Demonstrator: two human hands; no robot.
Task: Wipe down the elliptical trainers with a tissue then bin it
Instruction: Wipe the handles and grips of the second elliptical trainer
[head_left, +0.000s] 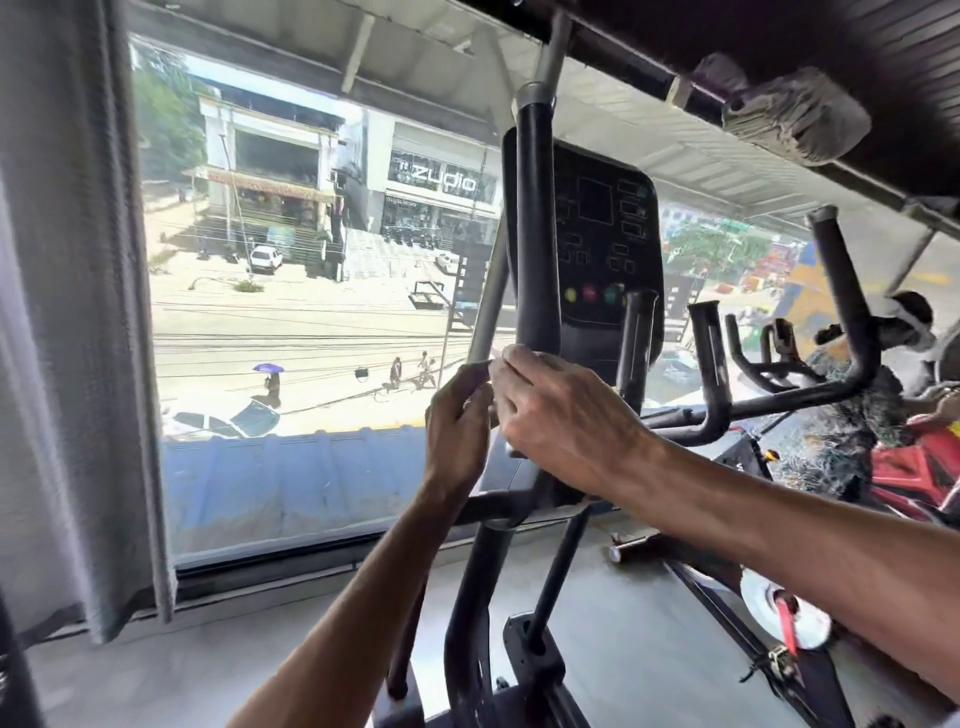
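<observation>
A dark elliptical trainer stands before me, its black console (605, 244) facing me and its black foam handle (535, 228) rising in front of it. A silver bar (491, 291) slants down to my hands. My left hand (457, 431) grips the lower end of that silver bar. My right hand (561, 415) is wrapped round the base of the black handle, right beside the left hand. A sliver of white, perhaps the tissue (496, 356), shows between the two hands; most of it is hidden.
A big window (311, 312) fills the wall behind the trainer, with a grey curtain (67, 364) at its left. More black handlebars (841, 332) and a red machine (914, 467) crowd the right. The frame's legs (472, 613) stand on a pale floor.
</observation>
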